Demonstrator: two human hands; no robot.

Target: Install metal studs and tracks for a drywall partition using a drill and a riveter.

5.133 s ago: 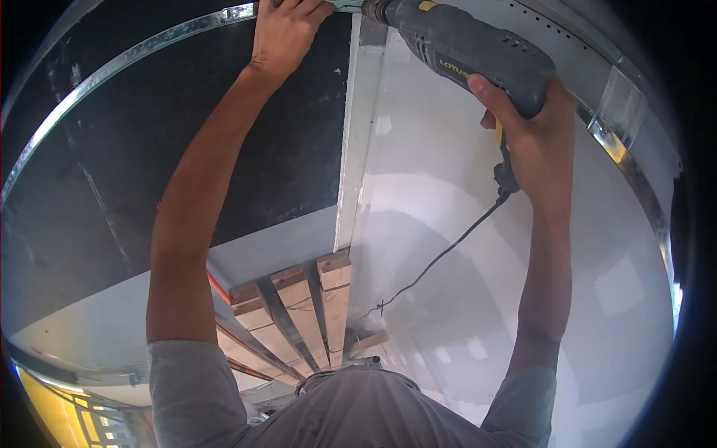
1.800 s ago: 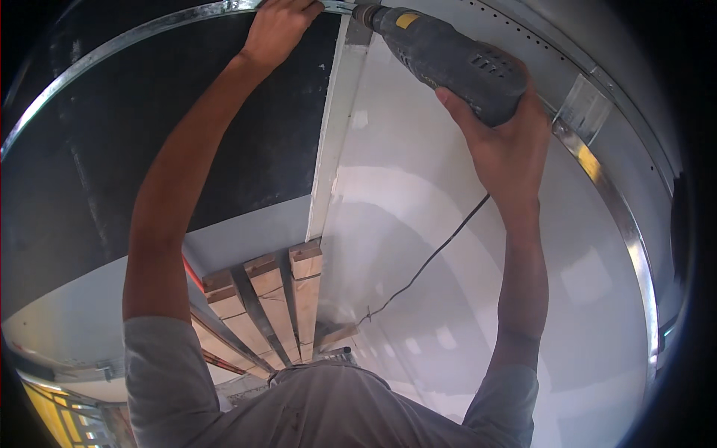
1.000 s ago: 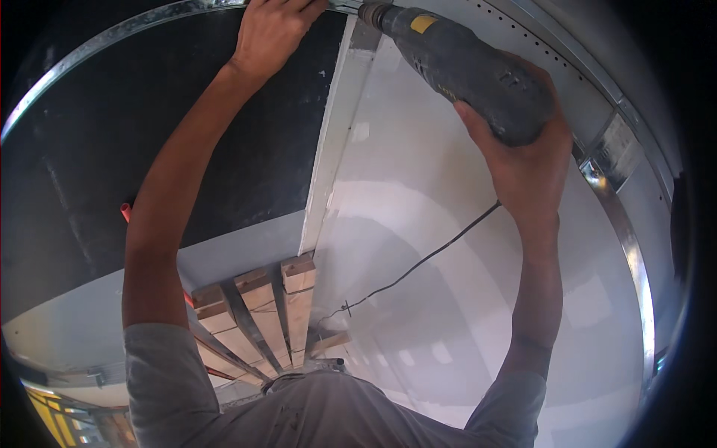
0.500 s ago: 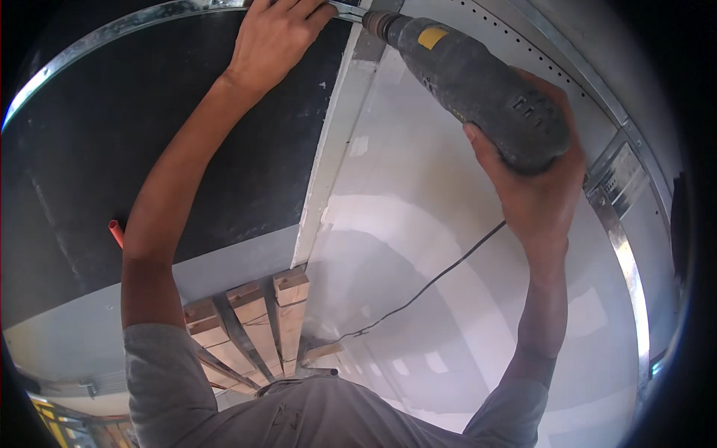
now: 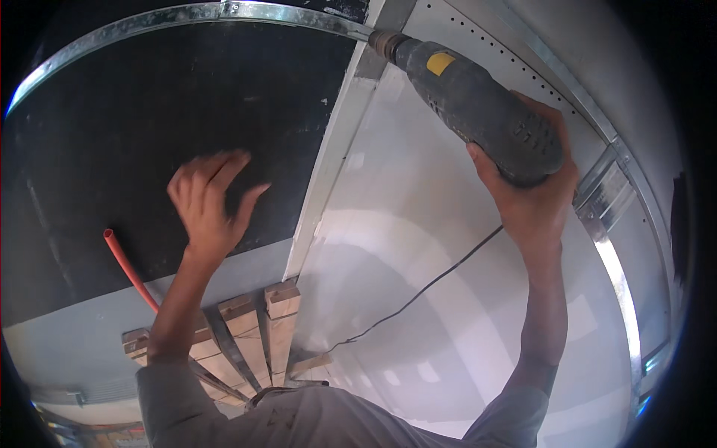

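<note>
My right hand (image 5: 534, 179) is wrapped round the body of a dark grey corded power drill (image 5: 478, 104) with a yellow label. The drill's chuck and bit meet the right end of a curved galvanized metal track (image 5: 231, 10) at the top of the view. Free of the track, my left hand (image 5: 213, 198) hangs in front of the black panel (image 5: 112, 142), fingers apart and slightly blurred, holding nothing. A dark cord (image 5: 418, 291) runs down from the drill. The trigger is hidden from view.
A red tube (image 5: 128, 261) sticks up beside my left forearm. Below stand several stacked wooden boards (image 5: 282, 317). Between the black panel and a pale board wall (image 5: 418, 246) runs a white edge strip (image 5: 328, 183). More metal framing (image 5: 616, 254) curves along the right.
My left hand has let go of the metal track and come down towards me, its fingers spreading. My right hand and the drill stay nearly in place at the track's end.
</note>
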